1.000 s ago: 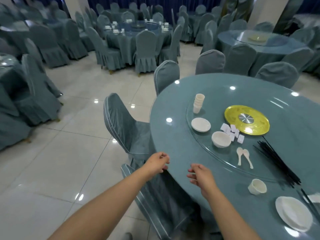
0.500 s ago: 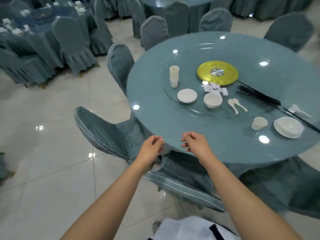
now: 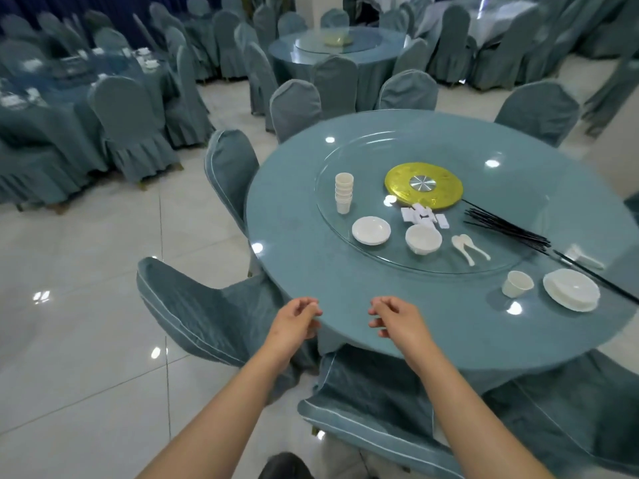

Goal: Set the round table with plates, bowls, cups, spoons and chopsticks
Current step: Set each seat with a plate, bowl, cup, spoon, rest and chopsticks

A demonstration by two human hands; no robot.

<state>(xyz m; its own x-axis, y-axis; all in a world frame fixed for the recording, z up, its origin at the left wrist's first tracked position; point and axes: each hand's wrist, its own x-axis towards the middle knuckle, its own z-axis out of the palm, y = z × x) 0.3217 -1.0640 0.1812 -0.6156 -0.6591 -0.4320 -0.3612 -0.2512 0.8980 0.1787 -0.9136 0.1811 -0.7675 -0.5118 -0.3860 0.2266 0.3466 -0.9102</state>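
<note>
head view. landmark: the gold disc point(image 3: 424, 184) at the centre of the glass turntable point(image 3: 345, 160) on the round table point(image 3: 294, 236).

hands: the left hand point(image 3: 294, 321) and the right hand point(image 3: 397, 321) were held apart, side by side at the near rim of the round table, well below the gold disc. fingers on both were loosely curled and held nothing. whether they touched the tabletop could not be told.

items on the glass turntable, relative to the gold disc:
- stack of cups point(image 3: 344, 192): to its left, upright.
- small white blocks point(image 3: 423, 216): just below it, clustered.
- plate point(image 3: 371, 230): below and to the left.
- bowl point(image 3: 423, 238): directly below, just beside the plate.
- two spoons point(image 3: 468, 247): below and slightly right, lying side by side.
- bundle of black chopsticks point(image 3: 508, 229): to its lower right, lying across the turntable edge.

items off the turntable, on the round table, well below and right of the gold disc:
- single cup point(image 3: 517, 284): upright.
- stacked white dishes point(image 3: 570, 289): just right of the single cup.
- one black chopstick pair point(image 3: 598, 278): running past the far side of the dishes toward the frame edge.
- a white item point(image 3: 587, 259) beyond it, too blurred to identify.

surroundings: covered chairs point(image 3: 207, 312) stood around the round table; one sat directly under the hands. other draped tables point(image 3: 339, 50) stood beyond the gold disc.
</note>
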